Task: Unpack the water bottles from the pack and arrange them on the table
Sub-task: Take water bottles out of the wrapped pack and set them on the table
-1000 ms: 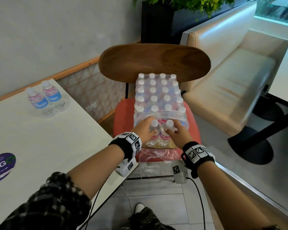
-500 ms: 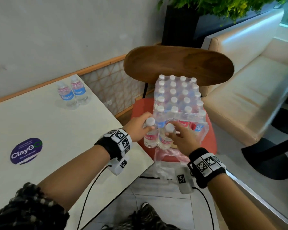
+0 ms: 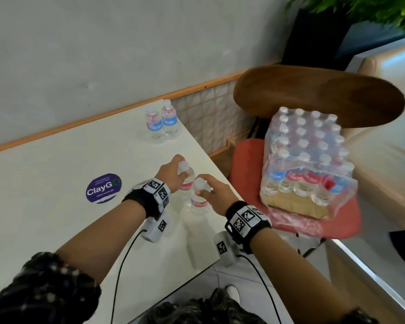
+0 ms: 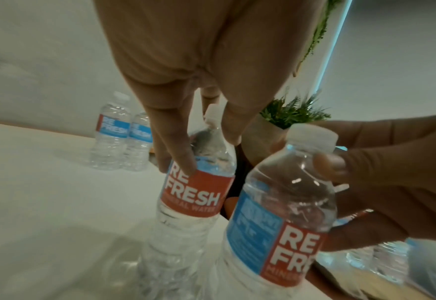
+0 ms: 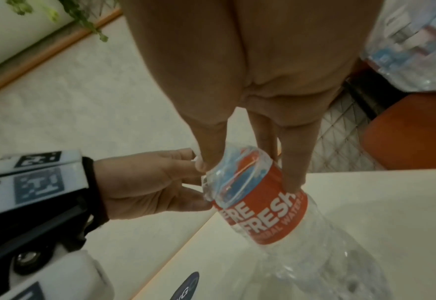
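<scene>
My left hand (image 3: 178,170) grips a red-labelled water bottle (image 3: 188,182) by its neck and shoulder. My right hand (image 3: 206,190) grips a second bottle (image 3: 198,203) the same way, just right of it. Both bottles are upright over the white table (image 3: 56,195) near its right edge; I cannot tell whether their bases touch it. In the left wrist view both bottles (image 4: 193,194) (image 4: 281,223) show side by side. The shrink-wrapped pack (image 3: 306,155), torn open at its front, sits on the red chair seat (image 3: 246,164). Two bottles (image 3: 162,123) stand at the table's far corner.
A round purple sticker (image 3: 104,188) lies on the table left of my hands. The chair's wooden backrest (image 3: 318,94) rises behind the pack. A beige sofa (image 3: 384,148) is at the right, a grey wall behind the table, and tiled floor below.
Both hands pulled one bottle each out of the pack's open front and carried them left, from the chair to over the table's right edge. My view has turned left.
</scene>
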Action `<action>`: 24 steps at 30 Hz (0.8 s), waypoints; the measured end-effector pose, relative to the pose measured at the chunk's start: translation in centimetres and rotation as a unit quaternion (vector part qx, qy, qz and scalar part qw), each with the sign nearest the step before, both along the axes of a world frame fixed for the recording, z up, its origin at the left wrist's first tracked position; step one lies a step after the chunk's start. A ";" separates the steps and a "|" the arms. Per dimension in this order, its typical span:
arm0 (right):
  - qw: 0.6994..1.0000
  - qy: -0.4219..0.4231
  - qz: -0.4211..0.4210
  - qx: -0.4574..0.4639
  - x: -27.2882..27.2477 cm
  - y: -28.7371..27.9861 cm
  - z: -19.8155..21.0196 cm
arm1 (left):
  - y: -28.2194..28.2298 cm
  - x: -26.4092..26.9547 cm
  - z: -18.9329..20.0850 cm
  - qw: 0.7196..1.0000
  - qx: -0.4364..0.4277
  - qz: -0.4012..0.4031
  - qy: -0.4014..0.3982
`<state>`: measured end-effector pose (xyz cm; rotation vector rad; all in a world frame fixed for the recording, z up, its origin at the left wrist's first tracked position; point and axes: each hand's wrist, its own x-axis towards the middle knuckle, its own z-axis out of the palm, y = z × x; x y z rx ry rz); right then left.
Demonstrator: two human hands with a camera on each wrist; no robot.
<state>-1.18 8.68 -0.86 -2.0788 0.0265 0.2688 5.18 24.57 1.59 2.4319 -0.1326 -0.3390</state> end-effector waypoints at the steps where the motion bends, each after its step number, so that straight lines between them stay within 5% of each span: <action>1: 1.000 0.000 0.003 -0.009 0.2 0.6 0.1 | 0.3 0.0 -0.1 1.000 0.005 0.002 0.003; 5: 0.999 -0.002 -0.011 -0.030 0.1 0.7 0.5 | 0.3 0.4 0.4 0.998 0.055 -0.035 -0.012; 12: 0.987 0.029 -0.144 -0.061 -2.0 -8.7 -0.4 | -8.3 0.3 3.6 0.955 0.041 -0.201 -0.214; 18: 0.966 0.065 -0.230 -0.103 -3.9 -17.2 -0.8 | -18.2 -1.6 1.1 0.934 0.086 -0.311 -0.151; 24: 0.952 -0.007 -0.296 -0.080 -2.8 -22.2 -0.8 | -22.9 -1.7 -0.6 0.925 0.146 -0.340 -0.081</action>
